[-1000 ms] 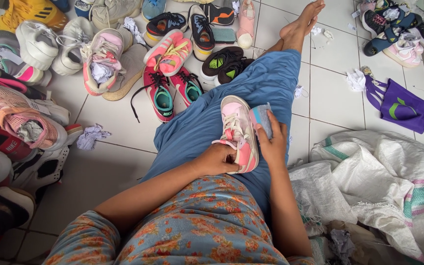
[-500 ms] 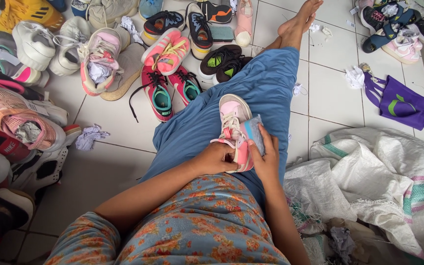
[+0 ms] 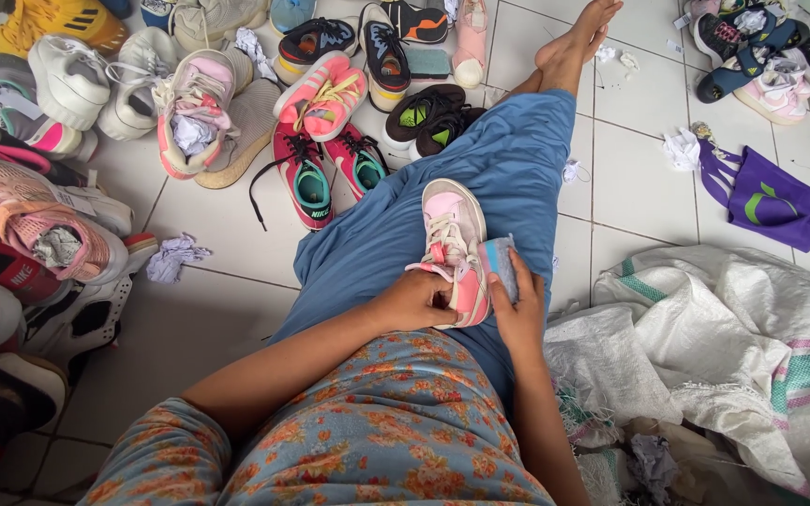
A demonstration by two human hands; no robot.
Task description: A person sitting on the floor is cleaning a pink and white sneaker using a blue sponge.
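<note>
A small pink and white sneaker (image 3: 452, 234) with cream laces lies on my lap over a blue skirt (image 3: 480, 178). My left hand (image 3: 412, 302) grips its heel end, fingers tucked into the opening. My right hand (image 3: 520, 305) presses a grey-blue cleaning sponge (image 3: 500, 264) against the shoe's right side near the heel. My outstretched leg ends in a bare foot (image 3: 581, 42) on the white tile.
Several shoes crowd the floor to the left and ahead, among them a red pair (image 3: 325, 173) and a black pair (image 3: 428, 117). A white woven sack (image 3: 733, 347) lies at right, a purple bag (image 3: 761, 201) beyond it, and more shoes (image 3: 761, 56) at top right.
My right hand has slid the sponge down the shoe's right side toward the heel. My left hand has kept its hold on the shoe.
</note>
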